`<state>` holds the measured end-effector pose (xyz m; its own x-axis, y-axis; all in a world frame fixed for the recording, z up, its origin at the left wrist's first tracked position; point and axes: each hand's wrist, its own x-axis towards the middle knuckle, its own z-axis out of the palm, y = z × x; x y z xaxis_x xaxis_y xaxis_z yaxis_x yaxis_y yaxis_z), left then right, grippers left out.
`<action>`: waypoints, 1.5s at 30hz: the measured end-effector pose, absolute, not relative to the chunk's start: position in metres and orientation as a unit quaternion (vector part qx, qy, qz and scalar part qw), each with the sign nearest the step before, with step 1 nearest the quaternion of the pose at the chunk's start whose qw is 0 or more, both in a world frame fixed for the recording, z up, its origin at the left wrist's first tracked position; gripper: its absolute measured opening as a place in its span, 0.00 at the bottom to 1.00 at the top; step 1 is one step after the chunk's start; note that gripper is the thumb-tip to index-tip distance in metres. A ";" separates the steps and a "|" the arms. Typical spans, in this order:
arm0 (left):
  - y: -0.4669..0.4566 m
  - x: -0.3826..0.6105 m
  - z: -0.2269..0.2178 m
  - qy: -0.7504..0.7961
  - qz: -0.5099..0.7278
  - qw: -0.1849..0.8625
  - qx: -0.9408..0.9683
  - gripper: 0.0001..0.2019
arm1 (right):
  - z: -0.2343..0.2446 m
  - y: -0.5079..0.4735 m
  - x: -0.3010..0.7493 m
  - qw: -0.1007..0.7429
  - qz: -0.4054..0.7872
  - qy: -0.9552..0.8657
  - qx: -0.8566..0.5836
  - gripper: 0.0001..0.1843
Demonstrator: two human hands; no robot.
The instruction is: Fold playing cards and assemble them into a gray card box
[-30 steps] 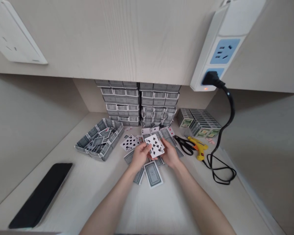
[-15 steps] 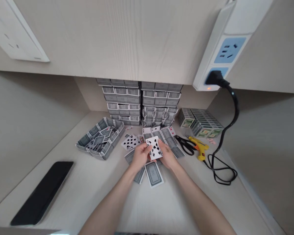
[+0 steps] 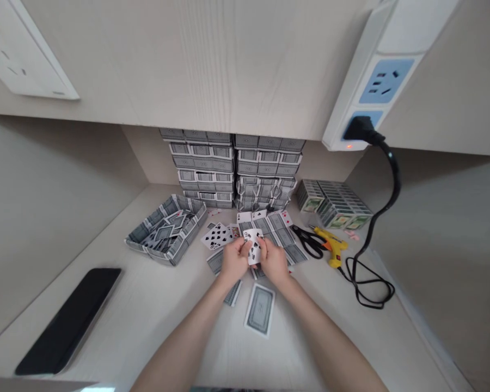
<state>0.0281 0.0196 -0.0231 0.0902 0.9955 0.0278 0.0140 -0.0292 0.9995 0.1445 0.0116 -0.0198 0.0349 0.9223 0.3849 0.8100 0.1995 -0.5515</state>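
Note:
Between them, my left hand point(image 3: 236, 262) and my right hand point(image 3: 273, 261) hold a nine of spades playing card point(image 3: 253, 246), face up and tilted toward me. Both thumbs press on its face, with the fingers curled behind it, so both hands are closed. Under and around them lie loose cards with grey patterned backs, several joined in a flat sheet point(image 3: 281, 233). A face-up ten of spades point(image 3: 217, 236) is left of my hands. Nearer to me, a face-down card point(image 3: 260, 310) rests on the desk.
Stacked boxes made of cards point(image 3: 265, 163) stand at the back. An open card tray point(image 3: 179, 247) with loose cards is at left, beyond a black flat object point(image 3: 71, 321). Black scissors point(image 3: 308, 239), a yellow glue gun point(image 3: 335, 245), its cord and packed card boxes point(image 3: 343, 204) are at right.
My right hand has closed in with its thumb over the nine of spades, which it now covers more. The face-down card below has slid toward me.

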 end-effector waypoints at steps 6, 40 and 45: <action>0.021 0.027 -0.027 0.502 0.491 0.414 0.579 0.11 | -0.021 0.009 0.141 0.381 0.170 -0.683 -0.599 0.18; 0.022 0.026 -0.013 0.397 0.582 0.529 0.472 0.10 | -0.020 0.014 0.140 0.587 0.456 -0.496 -0.449 0.14; 0.023 0.024 -0.013 0.411 0.576 0.514 0.485 0.09 | -0.023 0.016 0.141 0.578 0.482 -0.490 -0.441 0.14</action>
